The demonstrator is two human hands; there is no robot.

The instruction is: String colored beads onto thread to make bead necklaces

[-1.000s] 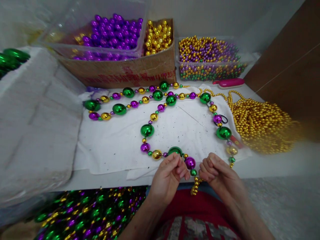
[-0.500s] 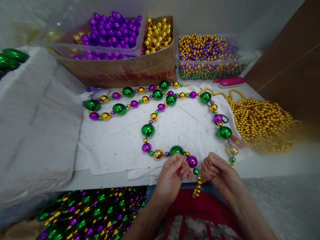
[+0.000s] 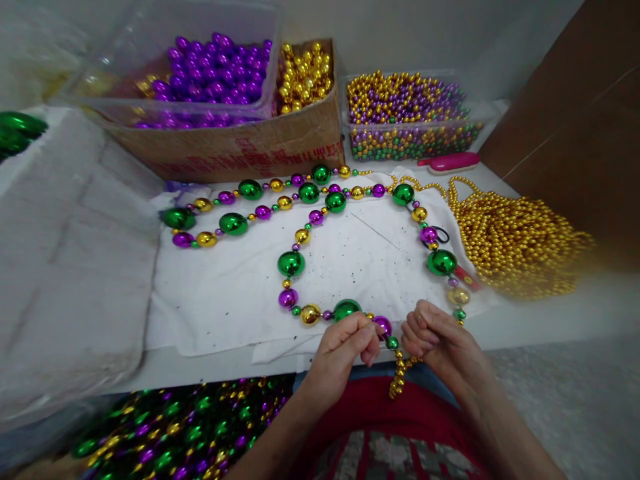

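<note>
A bead garland (image 3: 291, 265) of green, purple and gold balls loops over a white cloth (image 3: 225, 280) and comes down to the table's front edge. My left hand (image 3: 350, 343) is closed in a pinch beside a purple bead (image 3: 383, 327), partly covering a large green bead (image 3: 347, 311). To the right, my right hand (image 3: 431, 332) is also closed, thumb against curled fingers. Anything thin pinched in either hand is too small to make out. Between the hands hang a small green bead (image 3: 393, 343) and a short tail of gold beads (image 3: 398, 380).
Behind the cloth stand a carton (image 3: 225, 150) with purple and gold balls and a clear bin (image 3: 410, 137) of small mixed beads. A pink-handled tool (image 3: 454, 162) lies before the bin. Gold bead strands (image 3: 520, 243) heap at right. Finished-looking garlands (image 3: 175, 433) fill the space below left.
My left hand has turned slightly and its fingertips have come closer to the purple bead. My right hand stays closed in nearly the same place. The whole view has shifted a little.
</note>
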